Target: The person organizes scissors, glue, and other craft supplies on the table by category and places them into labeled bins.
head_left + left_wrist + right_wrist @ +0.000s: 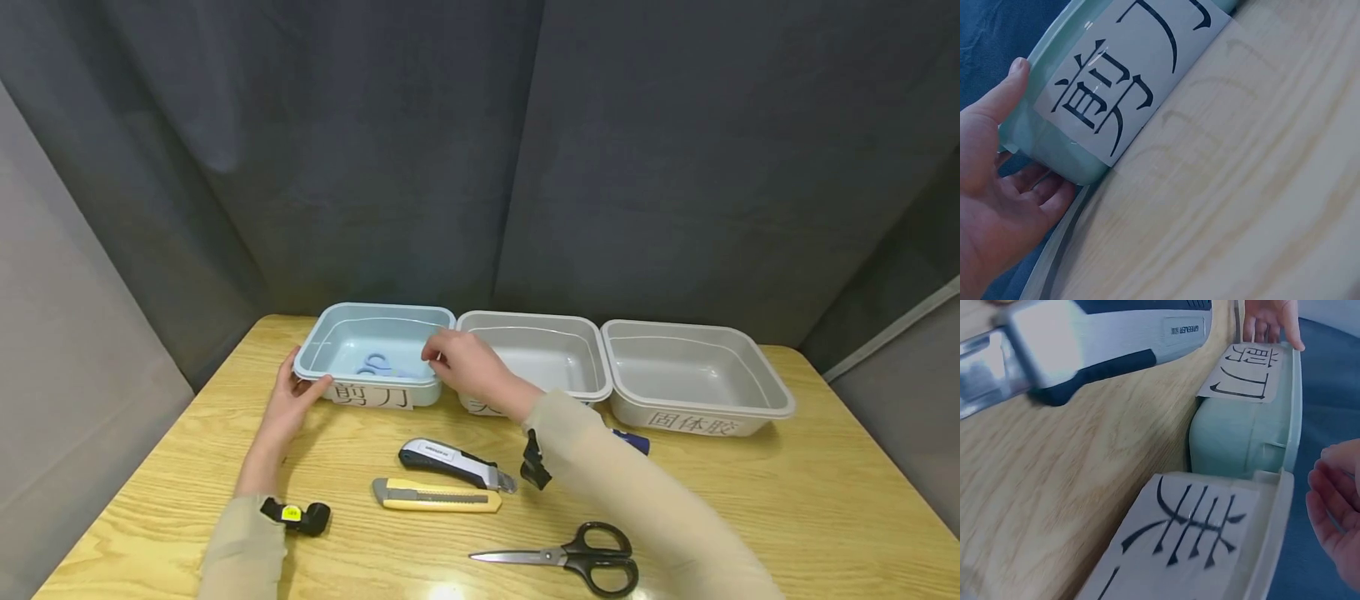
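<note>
A light blue bin (pixel 401 329) with a paper label stands at the left of the table. My left hand (pixel 288 400) grips its near left corner, the thumb on the rim and the fingers against the side, as the left wrist view also shows (pixel 1004 181). Inside the bin lies a pair of blue-handled scissors (pixel 386 369). Over the bin's right end hovers my right hand (pixel 471 365), fingers loosely bent. Nothing shows in that hand in the head view or the right wrist view (pixel 1341 512).
A middle grey bin (pixel 536 317) and a right grey bin (pixel 701 421) continue the row. Before them lie a grey-and-black utility knife (pixel 450 460), a yellow utility knife (pixel 435 497) and black-handled scissors (pixel 562 557). My right sleeve partly hides a dark blue object (pixel 633 441).
</note>
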`<state>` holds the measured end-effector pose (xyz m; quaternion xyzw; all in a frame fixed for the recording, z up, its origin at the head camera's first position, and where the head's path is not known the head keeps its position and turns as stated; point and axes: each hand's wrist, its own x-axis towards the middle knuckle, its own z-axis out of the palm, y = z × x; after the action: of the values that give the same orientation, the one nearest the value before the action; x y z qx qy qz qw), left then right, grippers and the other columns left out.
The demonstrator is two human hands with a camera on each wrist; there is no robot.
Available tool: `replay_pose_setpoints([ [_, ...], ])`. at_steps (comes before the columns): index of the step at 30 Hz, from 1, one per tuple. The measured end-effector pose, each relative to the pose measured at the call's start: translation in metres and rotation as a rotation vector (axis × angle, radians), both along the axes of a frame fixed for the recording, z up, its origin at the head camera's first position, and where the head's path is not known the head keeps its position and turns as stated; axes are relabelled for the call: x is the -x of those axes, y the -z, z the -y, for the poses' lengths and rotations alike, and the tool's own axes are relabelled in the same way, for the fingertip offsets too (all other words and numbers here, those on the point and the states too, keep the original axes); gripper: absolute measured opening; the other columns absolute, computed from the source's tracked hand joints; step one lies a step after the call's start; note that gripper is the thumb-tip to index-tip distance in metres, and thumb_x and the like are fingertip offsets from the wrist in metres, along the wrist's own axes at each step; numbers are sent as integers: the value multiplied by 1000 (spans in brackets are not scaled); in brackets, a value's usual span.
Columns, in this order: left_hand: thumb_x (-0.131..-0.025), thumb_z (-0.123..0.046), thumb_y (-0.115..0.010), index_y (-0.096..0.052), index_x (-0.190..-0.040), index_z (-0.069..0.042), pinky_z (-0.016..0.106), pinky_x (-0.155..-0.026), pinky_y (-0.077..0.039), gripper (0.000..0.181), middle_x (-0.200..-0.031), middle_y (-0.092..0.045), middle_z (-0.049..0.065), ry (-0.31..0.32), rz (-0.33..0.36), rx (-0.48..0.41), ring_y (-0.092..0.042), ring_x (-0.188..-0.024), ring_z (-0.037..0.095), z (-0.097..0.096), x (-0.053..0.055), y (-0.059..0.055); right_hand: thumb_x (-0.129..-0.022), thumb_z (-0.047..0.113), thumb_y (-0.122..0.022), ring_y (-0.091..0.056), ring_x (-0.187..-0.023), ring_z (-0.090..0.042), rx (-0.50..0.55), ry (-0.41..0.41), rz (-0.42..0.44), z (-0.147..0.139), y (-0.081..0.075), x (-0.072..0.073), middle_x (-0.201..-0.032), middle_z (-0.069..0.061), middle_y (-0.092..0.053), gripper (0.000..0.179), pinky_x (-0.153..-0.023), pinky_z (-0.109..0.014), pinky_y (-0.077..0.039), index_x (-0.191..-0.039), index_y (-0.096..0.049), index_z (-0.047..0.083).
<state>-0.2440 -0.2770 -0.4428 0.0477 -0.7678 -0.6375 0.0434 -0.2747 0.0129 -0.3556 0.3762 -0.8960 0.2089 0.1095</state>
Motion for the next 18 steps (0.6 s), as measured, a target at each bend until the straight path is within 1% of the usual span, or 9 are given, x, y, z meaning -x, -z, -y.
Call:
replay_pose_setpoints([
  [9, -88, -29, -59, 5, -147, -23, 42, -111, -18, 88, -152, -5, 15, 1, 3, 14, -17, -137, 31, 2, 0, -1, -83, 6, -61, -60, -78, -13, 31, -71, -37, -26, -8, -23, -85, -1, -64, 9, -69, -22, -49, -90, -67, 9],
  [11, -88, -30, -60, 5, -147, -23, 42, -111, -18, 88, -152, -5, 15, -2, 6, 13, -17, -137, 31, 2, 0, -1, -84, 6, -62, -60, -77, -13, 26, -85, -39, -32, -8, -29, -84, 0, -63, 8, -68, -21, -49, -89, -67, 9],
  [15, -87, -32, -61, 4, -147, -22, 43, -111, -19, 89, -152, -6, 16, 1, 4, 7, -17, -137, 32, 3, 0, -1, -83, 7, -62, -58, -74, -9, -2, -117, -83, -42, -7, -40, -83, 1, -62, 7, -66, -19, -49, -88, -66, 10],
  [18, -88, -27, -60, 5, -147, -20, 43, -111, -20, 88, -151, -7, 18, 3, 12, -13, -18, -136, 33, -1, -5, -11, -82, 7, -64, -58, -74, -7, -18, -149, -128, -51, -5, -46, -83, 1, -62, 7, -66, -19, -49, -87, -67, 10],
])
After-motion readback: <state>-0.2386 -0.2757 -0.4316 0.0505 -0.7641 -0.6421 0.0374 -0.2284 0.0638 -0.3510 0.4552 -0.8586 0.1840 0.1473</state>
